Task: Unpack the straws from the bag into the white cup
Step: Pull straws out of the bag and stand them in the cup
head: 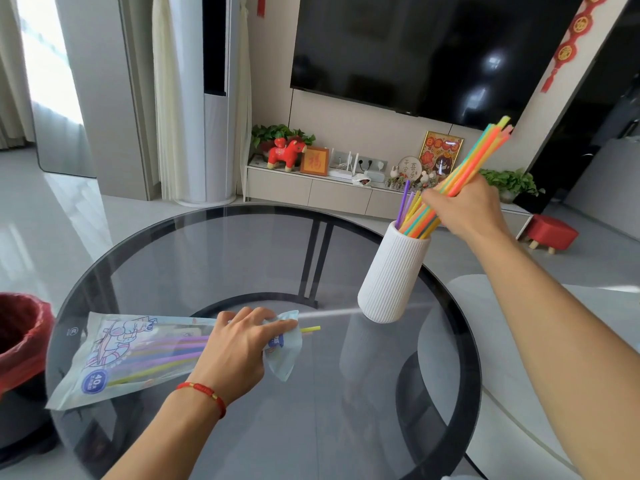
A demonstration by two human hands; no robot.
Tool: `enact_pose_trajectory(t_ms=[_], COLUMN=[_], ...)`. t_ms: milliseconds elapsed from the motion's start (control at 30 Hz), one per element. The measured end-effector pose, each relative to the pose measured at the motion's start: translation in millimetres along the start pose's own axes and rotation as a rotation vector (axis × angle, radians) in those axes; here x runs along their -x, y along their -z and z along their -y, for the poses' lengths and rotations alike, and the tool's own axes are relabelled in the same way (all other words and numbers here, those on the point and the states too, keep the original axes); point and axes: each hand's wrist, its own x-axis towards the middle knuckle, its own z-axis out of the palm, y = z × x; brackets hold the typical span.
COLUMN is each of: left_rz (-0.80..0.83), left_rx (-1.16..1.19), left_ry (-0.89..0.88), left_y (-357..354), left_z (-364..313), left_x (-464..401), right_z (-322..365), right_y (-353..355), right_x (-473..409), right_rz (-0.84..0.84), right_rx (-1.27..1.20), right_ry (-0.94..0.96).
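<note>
A dark wall television (426,53) hangs above a low cabinet (311,192); glossy pale floor (52,220).

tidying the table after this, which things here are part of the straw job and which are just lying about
In the job: straw bag, bundle of straws in the right hand, white cup, left hand on the bag.

Lying about: red bin, red stool.
</note>
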Motion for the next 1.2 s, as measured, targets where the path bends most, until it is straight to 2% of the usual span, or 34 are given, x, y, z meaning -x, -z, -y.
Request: enact_pose_trajectory(t_ms=[67,167,300,367,533,700,833,967,1033,1100,1167,1200], left_rz=[0.001,-0.002,-0.001,0.0,0.012,0.022,0.019,0.014,0.011,0.007,0.002,0.004], left_rx=[0.002,-0.002,-0.008,-0.011,-0.01,-0.011,-0.016,-0.013,-0.009,0.001,0.001,-0.006], left_ry=[0.002,0.002,0.004,0.003,-0.003,-0.007,-0.004,-0.017,-0.026,-0.036,-0.051,-0.053], left_y=[0.1,0.3,0.4,0.4,0.9,2.0,2.0,1.2,1.4,1.5,1.6,1.7], left_z=[0.2,0.7,0.8,0.4,-0.9,-0.8,-0.8,-1.1,-1.6,-1.8,-2.1,-1.9], left_x=[-0.1,0.1,-1.2,-1.9,-1.8,-1.1,-2.0,-2.1,-2.3,-2.5,-2.6,-1.9], right_z=[0.2,3.2,4.4,3.7,-1.4,-5.8,-19.8,-23.4,-21.4,-17.4,-11.4,-11.3], right_y=[-5.7,-7.6,-7.2,-10.3,-24.1,-30.0,-37.8,-36.7,-35.6,-34.2,-37.0,-44.3], right_x=[0.9,-1.5,-1.7,2.4,10.2,8.4,3.7,6.2,8.7,19.4,42.7,60.3], right_rz=[0.028,-0.023,-0.172,-0.175,-0.069,-0.16,0.042,0.03,0.051,-0.088,-0.254,-0.229], right_rx=[0.051,-0.035,-0.216,-0.249,-0.09,-0.037,0.213,0.215,0.321,0.433,0.423,0.35], right_ry=[-0.017,0.011,0.147,0.238,0.328,0.373,0.378,0.414,0.42,0.502,0.701,0.793])
